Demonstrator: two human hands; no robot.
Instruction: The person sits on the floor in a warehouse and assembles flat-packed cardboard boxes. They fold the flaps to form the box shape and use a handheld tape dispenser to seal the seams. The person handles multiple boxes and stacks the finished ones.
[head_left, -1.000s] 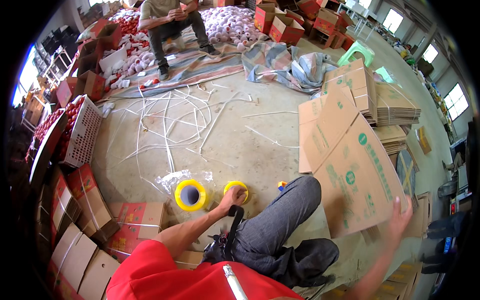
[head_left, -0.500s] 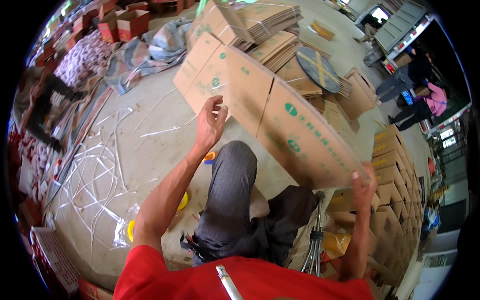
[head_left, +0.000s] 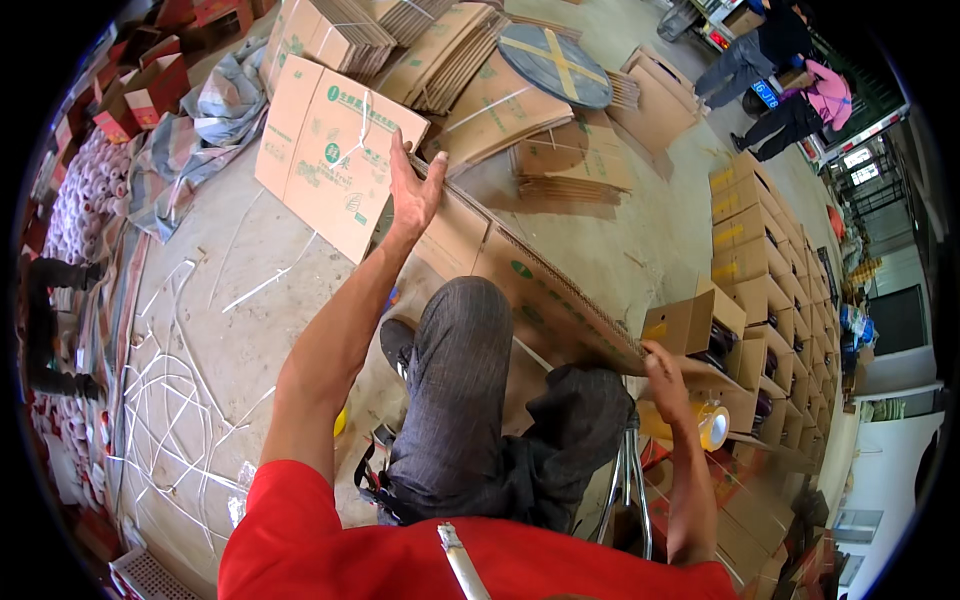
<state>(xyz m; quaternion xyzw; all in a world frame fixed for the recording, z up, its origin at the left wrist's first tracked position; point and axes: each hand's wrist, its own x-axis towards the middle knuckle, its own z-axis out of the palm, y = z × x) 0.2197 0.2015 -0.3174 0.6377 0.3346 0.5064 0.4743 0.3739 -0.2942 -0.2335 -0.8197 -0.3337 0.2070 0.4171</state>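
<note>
The left hand (head_left: 413, 190) is raised with fingers spread and the palm laid against the far end of a flattened carton (head_left: 545, 290); nothing is clamped in it, the carton being only pressed or steadied. The right hand (head_left: 665, 375) is closed on the near end of the same carton, with the fingers curled over its edge. The carton is held tilted above the knee (head_left: 465, 330), which is clad in dark grey trousers, and it spans from hand to hand.

Just beyond the carton's far end, a second flat carton (head_left: 320, 150) with green print is seen lying on the concrete floor (head_left: 640, 220). Further beyond the carton, stacks of folded cartons (head_left: 450, 60) are piled, and a round dark disc (head_left: 553, 62) with a yellow cross is laid on them. To the right of the carton's near end, a tape roll (head_left: 712, 425) is seen just beside the right hand, with open small boxes (head_left: 690, 325) next to it and rows of boxes (head_left: 770, 270) behind. To the left of the carton, white straps (head_left: 180, 400) are scattered over the floor, and a crumpled cloth (head_left: 215, 110) lies past them. Far beyond the carton, two persons (head_left: 775, 60) are seen at the upper right.
</note>
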